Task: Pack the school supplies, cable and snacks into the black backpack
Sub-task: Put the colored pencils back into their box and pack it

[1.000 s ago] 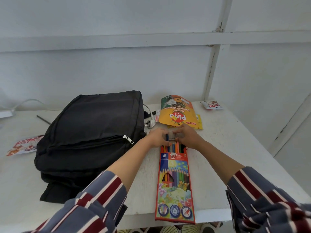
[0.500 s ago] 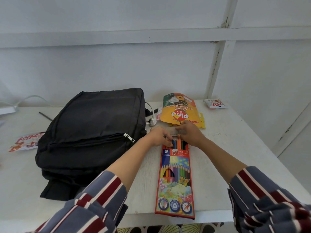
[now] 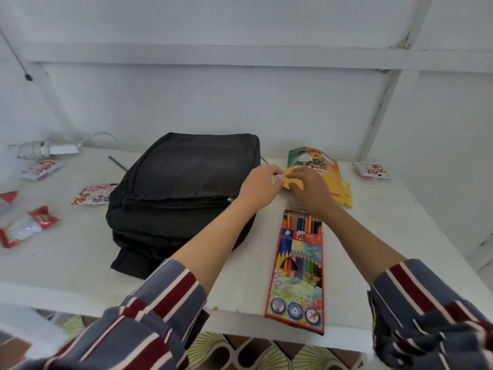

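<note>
**Gripping the yellow-and-green foil snack pouch [image 3: 321,169] beside the black fabric backpack [image 3: 186,180]**

Both hands were together at the near left corner of the snack pouch, which lay flat toward the rear of the white table [image 3: 80,263]. The right hand [image 3: 309,190] pinched the yellow corner of the pouch between thumb and curled fingers. The left hand [image 3: 260,186] was curled just beside it, fingertips at the same corner. A small white object showed under those fingertips, and it could not be told whether the left hand held that object, the pouch, or neither.

The backpack lay flat to the left of the hands, touching the left wrist, with its front zip line shut as far as visible.

The orange-red cardboard box of twelve coloured pencils [image 3: 296,276] lay lengthwise under the right forearm. Its far end was open, with pencil ends protruding, and its near end overhung the table edge.

Other items on the table:
- a small white-and-red sachet [image 3: 370,170] at the far right, well apart from the pouch;
- a red-and-white printed wrapper [image 3: 93,194] touching the left side of the backpack;
- two more red-and-white wrappers [image 3: 26,228] at the left edge;
- a white power adapter with coiled cable [image 3: 48,149] at the rear left.
</note>
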